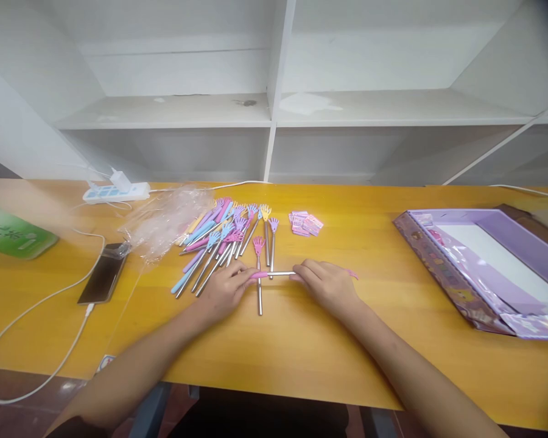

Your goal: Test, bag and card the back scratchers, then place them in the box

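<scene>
A telescopic back scratcher (281, 273) lies crosswise between my hands, its metal rod showing in the gap. My left hand (231, 285) pinches its pink grip end. Fingers of my right hand (326, 283) close round the other side, and a pink claw tip pokes out past them. Below the rod, another back scratcher with a pink claw (259, 244) rests on the table, pointing away from me. Beyond my left hand is a pile of back scratchers (219, 234) with blue, purple, pink and yellow claws and grips.
Small pink printed cards (305, 223) lie behind my hands. At right stands an open purple box (454, 292). Leftward are crumpled clear plastic (167, 222), a phone (104, 274) on a white cable, a power strip (116, 192) and a green package (16, 234). White shelves (164, 112) rise behind.
</scene>
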### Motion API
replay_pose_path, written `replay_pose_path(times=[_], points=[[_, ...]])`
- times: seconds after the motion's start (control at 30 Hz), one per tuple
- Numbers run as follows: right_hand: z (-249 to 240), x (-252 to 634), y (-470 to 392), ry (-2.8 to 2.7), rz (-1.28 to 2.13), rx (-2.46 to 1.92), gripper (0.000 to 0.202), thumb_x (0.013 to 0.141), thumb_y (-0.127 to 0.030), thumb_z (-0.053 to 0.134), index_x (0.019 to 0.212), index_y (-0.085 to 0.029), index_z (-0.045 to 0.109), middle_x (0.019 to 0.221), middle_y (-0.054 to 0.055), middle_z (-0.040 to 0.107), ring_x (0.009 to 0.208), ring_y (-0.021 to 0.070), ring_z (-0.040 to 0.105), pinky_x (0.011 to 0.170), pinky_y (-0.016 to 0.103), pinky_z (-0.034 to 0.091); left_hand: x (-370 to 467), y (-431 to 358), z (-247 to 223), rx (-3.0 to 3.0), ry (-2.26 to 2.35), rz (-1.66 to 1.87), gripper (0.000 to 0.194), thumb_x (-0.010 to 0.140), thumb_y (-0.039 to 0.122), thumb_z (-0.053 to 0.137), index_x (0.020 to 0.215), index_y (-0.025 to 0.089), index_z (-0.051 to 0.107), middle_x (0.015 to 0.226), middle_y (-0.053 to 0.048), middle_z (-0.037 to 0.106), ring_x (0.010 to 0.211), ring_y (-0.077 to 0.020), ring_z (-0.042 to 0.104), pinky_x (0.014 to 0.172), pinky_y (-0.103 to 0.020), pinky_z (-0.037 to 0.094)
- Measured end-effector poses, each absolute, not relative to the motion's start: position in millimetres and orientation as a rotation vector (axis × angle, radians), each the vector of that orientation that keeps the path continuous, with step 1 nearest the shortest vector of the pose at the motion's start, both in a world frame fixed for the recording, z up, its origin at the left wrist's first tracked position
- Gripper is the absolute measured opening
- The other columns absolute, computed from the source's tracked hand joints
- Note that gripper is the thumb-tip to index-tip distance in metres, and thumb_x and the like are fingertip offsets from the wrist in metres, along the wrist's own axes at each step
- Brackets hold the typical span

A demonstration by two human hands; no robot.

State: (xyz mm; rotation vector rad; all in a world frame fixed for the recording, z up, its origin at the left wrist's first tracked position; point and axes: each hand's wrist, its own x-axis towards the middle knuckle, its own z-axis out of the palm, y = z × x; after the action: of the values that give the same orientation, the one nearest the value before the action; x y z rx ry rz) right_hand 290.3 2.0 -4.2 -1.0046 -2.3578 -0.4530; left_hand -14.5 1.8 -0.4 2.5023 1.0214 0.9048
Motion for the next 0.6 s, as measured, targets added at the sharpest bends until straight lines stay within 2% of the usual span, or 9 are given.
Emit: replay_pose_path(times=[0.13, 0.4, 0.53, 0.6], points=[[-3.1, 292.9, 0.6, -2.399, -0.497, -0.956, 0.014, 0.109, -0.026, 0.059, 0.101, -0.020, 0.069, 0.076, 0.001, 0.068, 0.062, 0.0145, 0.054, 0.060, 0.033, 0.032, -15.6, 2.3, -0.6, 2.528, 0.974, 0.921, 0.034, 0.110, 0.027, 0.052, 0.138, 0.027, 0.070, 0.100, -0.007, 0.070, 0.083, -0.0154, 0.067, 0.073, -0.027, 0.054], [-4.8, 279.3, -9.8, -2.392, -0.486, -0.791, 0.007, 0.106, -0.024, 0.064, 0.107, -0.018, 0.069, 0.078, 0.001, 0.067, 0.069, 0.0144, 0.058, 0.064, 0.032, 0.036, -13.9, -1.2, -5.1, 2.446, 0.896, 0.822, 0.032, 0.109, 0.026, 0.053, 0.135, 0.025, 0.072, 0.108, -0.007, 0.074, 0.093, -0.0162, 0.072, 0.081, -0.028, 0.057], [-5.7, 269.3, -3.0, -2.448, -0.443, -0.864, 0.020, 0.111, -0.027, 0.054, 0.100, -0.018, 0.068, 0.075, 0.001, 0.065, 0.065, 0.0149, 0.054, 0.063, 0.033, 0.034, -13.3, 0.0, -4.5, 2.480, 0.932, 0.810, 0.032, 0.110, 0.028, 0.052, 0.134, 0.024, 0.071, 0.107, -0.007, 0.075, 0.094, -0.0171, 0.072, 0.083, -0.029, 0.058], [-2.9, 272.0, 4.3, -2.470, -0.378, -0.960, 0.028, 0.113, -0.033, 0.050, 0.098, -0.018, 0.068, 0.079, 0.004, 0.067, 0.069, 0.0170, 0.057, 0.067, 0.034, 0.035, -14.8, 3.0, -2.1, 2.503, 0.989, 0.824, 0.033, 0.110, 0.028, 0.052, 0.137, 0.026, 0.070, 0.110, -0.007, 0.075, 0.097, -0.0179, 0.072, 0.086, -0.031, 0.058]])
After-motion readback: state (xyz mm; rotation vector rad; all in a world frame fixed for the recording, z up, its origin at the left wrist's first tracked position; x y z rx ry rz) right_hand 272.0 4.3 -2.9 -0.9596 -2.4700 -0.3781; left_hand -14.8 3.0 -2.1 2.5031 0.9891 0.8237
